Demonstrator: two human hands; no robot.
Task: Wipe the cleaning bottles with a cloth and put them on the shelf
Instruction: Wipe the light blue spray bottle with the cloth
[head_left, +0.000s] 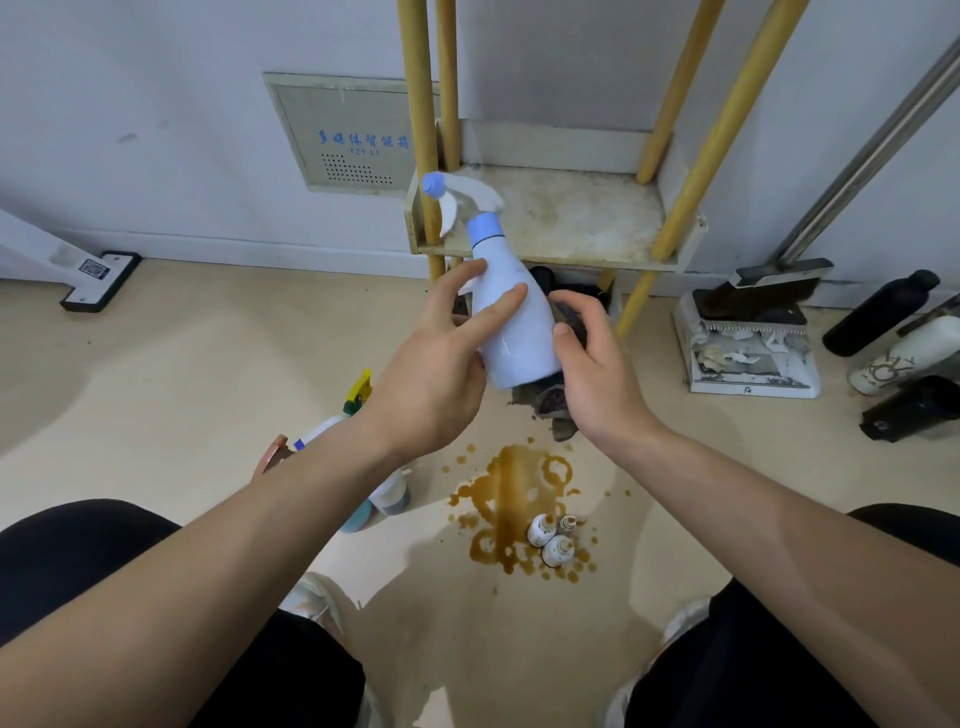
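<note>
A head-worn camera looked down at two bare forearms over a beige floor. At the centre, a white spray bottle (514, 322) with a blue collar was held in the air, tilted so its nozzle pointed toward 11 o'clock. The left hand (441, 374) gripped it from 9 o'clock, two fingers (498, 312) laid long across the front; the thumb was hidden. The right hand (592, 364) met the bottle at 3 o'clock, its fingers curled round a dark cloth (550, 405) pressed against the bottle's side and base. At 12 o'clock, just behind the bottle, stood a stained shelf (561, 218) with yellow posts. At 6 o'clock a brown spill (514, 499) lay on the floor, with three small bottles (553, 538) standing in it. More spray bottles (358, 400) showed at 8 o'clock, partly behind the left forearm. Dark bottles (878, 312) lay at 3 o'clock, well apart.
</note>
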